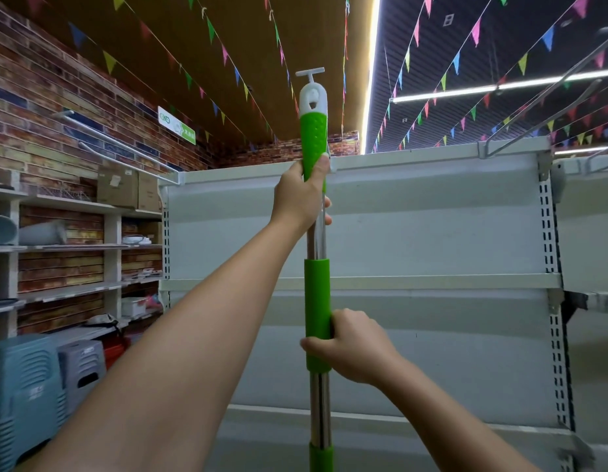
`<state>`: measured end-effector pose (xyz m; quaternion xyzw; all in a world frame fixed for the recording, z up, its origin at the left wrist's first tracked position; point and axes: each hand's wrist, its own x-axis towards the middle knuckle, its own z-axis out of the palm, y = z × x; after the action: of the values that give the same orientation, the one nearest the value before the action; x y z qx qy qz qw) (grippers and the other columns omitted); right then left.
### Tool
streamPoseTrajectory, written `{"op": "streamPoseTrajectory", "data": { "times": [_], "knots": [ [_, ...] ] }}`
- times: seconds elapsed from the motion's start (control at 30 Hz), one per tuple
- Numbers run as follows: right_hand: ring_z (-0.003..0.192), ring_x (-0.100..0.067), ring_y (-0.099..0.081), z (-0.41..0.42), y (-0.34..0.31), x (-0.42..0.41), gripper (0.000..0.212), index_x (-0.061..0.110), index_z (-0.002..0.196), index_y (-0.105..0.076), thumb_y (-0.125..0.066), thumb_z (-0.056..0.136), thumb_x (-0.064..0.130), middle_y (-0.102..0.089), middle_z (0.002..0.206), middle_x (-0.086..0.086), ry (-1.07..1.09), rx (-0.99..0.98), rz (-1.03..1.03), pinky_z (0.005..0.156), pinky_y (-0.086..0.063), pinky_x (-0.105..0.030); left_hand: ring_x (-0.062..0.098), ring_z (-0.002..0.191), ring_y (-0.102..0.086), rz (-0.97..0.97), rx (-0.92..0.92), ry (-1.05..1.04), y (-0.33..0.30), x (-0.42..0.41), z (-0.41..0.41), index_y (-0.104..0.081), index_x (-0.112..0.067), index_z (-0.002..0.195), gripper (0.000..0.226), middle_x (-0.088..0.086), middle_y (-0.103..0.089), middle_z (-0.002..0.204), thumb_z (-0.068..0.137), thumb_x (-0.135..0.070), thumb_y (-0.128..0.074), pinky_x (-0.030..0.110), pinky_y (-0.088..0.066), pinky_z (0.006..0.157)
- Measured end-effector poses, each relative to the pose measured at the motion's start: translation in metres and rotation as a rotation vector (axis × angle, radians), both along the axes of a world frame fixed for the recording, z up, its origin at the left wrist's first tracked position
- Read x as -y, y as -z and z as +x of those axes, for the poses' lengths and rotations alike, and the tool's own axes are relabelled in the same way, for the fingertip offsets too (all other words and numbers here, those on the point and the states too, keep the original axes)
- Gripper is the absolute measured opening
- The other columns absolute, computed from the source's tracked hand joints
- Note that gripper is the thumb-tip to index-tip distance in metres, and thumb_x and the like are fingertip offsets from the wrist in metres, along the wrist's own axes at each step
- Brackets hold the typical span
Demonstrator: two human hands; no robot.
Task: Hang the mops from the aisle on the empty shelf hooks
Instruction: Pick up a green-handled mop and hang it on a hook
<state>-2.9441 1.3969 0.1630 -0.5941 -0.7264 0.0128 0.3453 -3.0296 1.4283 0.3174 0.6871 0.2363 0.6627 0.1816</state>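
Note:
I hold a mop handle [317, 301] upright in front of a white shelf unit [432, 233]. The handle is a steel pole with green grips and a white cap with a hanging hole and T-shaped tip at the top. My left hand [304, 195] grips the pole just below the upper green grip. My right hand [353, 345] grips the lower green sleeve. The mop head is out of view below. Long metal hooks [534, 124] stick out from the shelf's top rail at the right, and another hook [119, 144] juts out at the left.
Grey and blue plastic stools [40, 386] are stacked at the lower left. White wall shelves [74, 247] with boxes and goods run along the brick wall. Bunting strings hang under the ceiling. A second shelf unit [588, 233] adjoins on the right.

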Motion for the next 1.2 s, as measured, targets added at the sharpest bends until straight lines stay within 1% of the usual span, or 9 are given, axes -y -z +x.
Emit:
{"op": "streamPoseTrajectory", "data": {
  "times": [0.13,0.23,0.33,0.4,0.53,0.63,0.7,0.9,1.2],
  "knots": [
    [0.073,-0.024,-0.063,0.003,0.009,-0.008,0.039,0.014,0.08,-0.059,-0.061,0.076,0.052,-0.064,0.076,-0.005,0.019,-0.013,-0.048,0.063,-0.05,-0.035,0.018,0.06,-0.057,-0.079,-0.056,0.0,0.01,-0.008,0.005,-0.049,-0.012,0.106,0.032,0.008,-0.053,0.075,0.097,-0.042,-0.042,0.028,-0.053,0.044],
    [0.073,-0.024,-0.063,0.005,0.011,-0.012,0.039,0.014,0.081,-0.059,-0.061,0.076,0.052,-0.061,0.074,-0.003,0.021,-0.026,-0.063,0.06,-0.047,-0.033,0.017,0.056,-0.056,-0.065,-0.046,-0.046,0.014,-0.014,0.008,-0.048,-0.014,0.101,0.03,0.007,-0.053,0.071,0.097,-0.043,-0.04,0.019,-0.046,0.037],
    [0.078,-0.027,-0.064,0.006,0.008,-0.017,0.039,0.014,0.08,-0.058,-0.059,0.075,0.053,-0.064,0.078,-0.006,0.035,-0.005,-0.043,0.064,-0.05,-0.035,0.017,0.056,-0.057,-0.042,-0.033,-0.101,0.012,-0.017,0.008,-0.048,-0.015,0.099,0.029,0.005,-0.054,0.069,0.098,-0.043,-0.038,0.018,-0.047,0.037],
    [0.079,-0.027,-0.064,0.007,0.011,-0.02,0.036,0.016,0.079,-0.056,-0.057,0.077,0.052,-0.066,0.082,-0.006,0.041,0.015,-0.041,0.07,-0.052,-0.038,0.018,0.057,-0.058,-0.026,-0.042,-0.152,0.015,-0.019,0.01,-0.047,-0.015,0.099,0.031,0.004,-0.053,0.069,0.098,-0.044,-0.037,0.02,-0.049,0.039],
    [0.079,-0.025,-0.064,0.008,0.02,-0.027,0.033,0.019,0.089,-0.056,-0.055,0.079,0.05,-0.066,0.085,-0.004,0.046,-0.025,-0.026,0.075,-0.055,-0.042,0.015,0.056,-0.057,0.034,-0.027,-0.229,0.023,-0.022,0.016,-0.046,-0.017,0.103,0.029,-0.001,-0.05,0.067,0.097,-0.044,-0.038,0.035,-0.059,0.054],
    [0.078,-0.025,-0.063,0.01,0.019,-0.031,0.033,0.02,0.088,-0.056,-0.054,0.079,0.051,-0.066,0.083,-0.003,0.052,-0.027,0.014,0.074,-0.054,-0.04,0.01,0.051,-0.052,0.061,0.072,-0.196,0.022,-0.023,0.021,-0.048,-0.016,0.115,0.031,-0.002,-0.049,0.064,0.098,-0.04,-0.038,0.021,-0.052,0.042],
    [0.079,-0.027,-0.063,0.012,0.016,-0.031,0.034,0.019,0.088,-0.056,-0.052,0.08,0.052,-0.066,0.083,-0.003,0.048,0.0,0.05,0.074,-0.053,-0.039,0.01,0.049,-0.051,0.092,0.122,-0.188,0.018,-0.025,0.022,-0.049,-0.014,0.119,0.036,-0.002,-0.049,0.062,0.098,-0.04,-0.038,0.017,-0.047,0.038],
    [0.082,-0.03,-0.062,0.018,0.007,-0.04,0.036,0.019,0.089,-0.056,-0.051,0.079,0.053,-0.066,0.086,-0.004,0.062,0.019,0.076,0.074,-0.052,-0.038,0.012,0.053,-0.053,0.088,0.118,-0.161,0.007,-0.036,0.024,-0.05,-0.013,0.119,0.038,-0.001,-0.049,0.064,0.098,-0.042,-0.038,0.024,-0.052,0.042],
    [0.082,-0.027,-0.063,0.027,0.022,-0.075,0.033,0.018,0.087,-0.058,-0.054,0.079,0.05,-0.066,0.087,-0.005,0.09,-0.043,-0.036,0.072,-0.051,-0.037,0.014,0.065,-0.056,-0.105,-0.015,-0.114,0.021,-0.088,0.037,-0.05,-0.012,0.117,0.038,-0.001,-0.049,0.074,0.098,-0.042,-0.038,0.033,-0.057,0.052]
  ]
}}
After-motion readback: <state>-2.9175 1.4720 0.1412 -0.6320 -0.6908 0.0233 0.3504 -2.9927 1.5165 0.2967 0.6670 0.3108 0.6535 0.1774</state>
